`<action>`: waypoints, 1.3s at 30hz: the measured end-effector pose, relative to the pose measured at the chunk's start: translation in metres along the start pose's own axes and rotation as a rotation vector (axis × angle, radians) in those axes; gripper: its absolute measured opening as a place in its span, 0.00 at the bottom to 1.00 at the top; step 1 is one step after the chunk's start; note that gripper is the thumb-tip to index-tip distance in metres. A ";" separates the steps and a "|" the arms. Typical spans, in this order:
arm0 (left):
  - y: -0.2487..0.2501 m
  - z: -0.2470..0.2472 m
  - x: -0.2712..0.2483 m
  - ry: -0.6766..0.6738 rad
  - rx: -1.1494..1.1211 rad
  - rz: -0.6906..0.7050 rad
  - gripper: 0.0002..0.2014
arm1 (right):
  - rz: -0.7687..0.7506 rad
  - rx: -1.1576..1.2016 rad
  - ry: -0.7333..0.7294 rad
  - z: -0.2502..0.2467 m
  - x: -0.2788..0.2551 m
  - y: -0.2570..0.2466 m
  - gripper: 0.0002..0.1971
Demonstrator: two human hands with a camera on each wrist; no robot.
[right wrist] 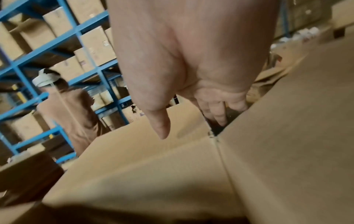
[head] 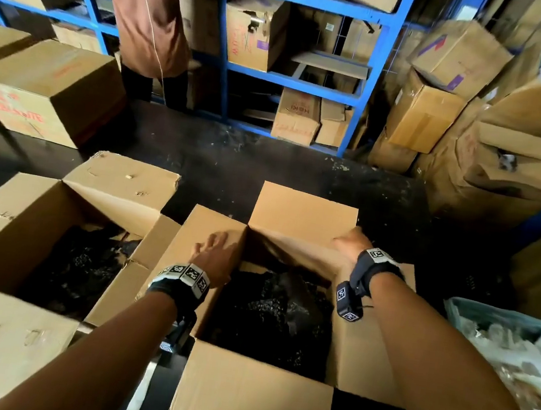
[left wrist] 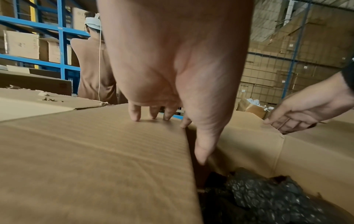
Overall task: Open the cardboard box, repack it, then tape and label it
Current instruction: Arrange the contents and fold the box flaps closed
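The open cardboard box [head: 253, 405] stands on the dark floor in front of me with all its flaps spread. Black bubble wrap [head: 269, 311] [left wrist: 268, 198] fills the inside. My left hand [head: 212, 245] [left wrist: 172, 124] lies on the box's left flap [head: 185, 238] [left wrist: 95, 151], fingertips [left wrist: 134, 116] pressing the cardboard and the thumb hanging over the opening. My right hand [head: 348, 241] [right wrist: 191, 128] [left wrist: 283, 122] is at the far right corner. Its fairly straight fingers [right wrist: 220, 118] dip into the gap between the upright far flap [head: 302, 212] [right wrist: 153, 151] and the right flap [right wrist: 287, 121], thumb in front.
A second open box [head: 20, 216] with dark contents sits just left, touching the first. A sealed box with red print [head: 47, 86] is at far left. Blue shelving [head: 222, 61] and a person in brown [head: 149, 17] stand behind. Stacked boxes [head: 449, 90] and a plastic bag [head: 502, 338] crowd the right.
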State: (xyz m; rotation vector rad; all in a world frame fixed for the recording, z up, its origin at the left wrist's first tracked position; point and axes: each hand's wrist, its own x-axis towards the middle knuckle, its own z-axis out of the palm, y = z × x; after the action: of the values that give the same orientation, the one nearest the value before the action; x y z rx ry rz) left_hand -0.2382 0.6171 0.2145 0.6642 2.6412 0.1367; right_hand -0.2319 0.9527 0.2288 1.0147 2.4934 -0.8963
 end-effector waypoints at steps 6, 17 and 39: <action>-0.018 0.004 0.016 -0.060 -0.054 -0.009 0.42 | -0.116 0.619 0.254 -0.007 0.018 -0.002 0.38; -0.025 0.024 -0.046 -0.038 -0.037 -0.004 0.41 | -0.615 -0.063 -0.023 -0.004 -0.086 0.071 0.20; -0.052 0.062 -0.143 0.094 -0.475 0.166 0.33 | -0.442 -0.283 -0.022 0.043 -0.153 0.158 0.28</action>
State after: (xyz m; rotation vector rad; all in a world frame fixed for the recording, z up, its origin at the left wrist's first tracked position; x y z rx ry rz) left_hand -0.1207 0.5032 0.2008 0.7177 2.4940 0.8302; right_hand -0.0106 0.9327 0.2012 0.3669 2.7726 -0.6288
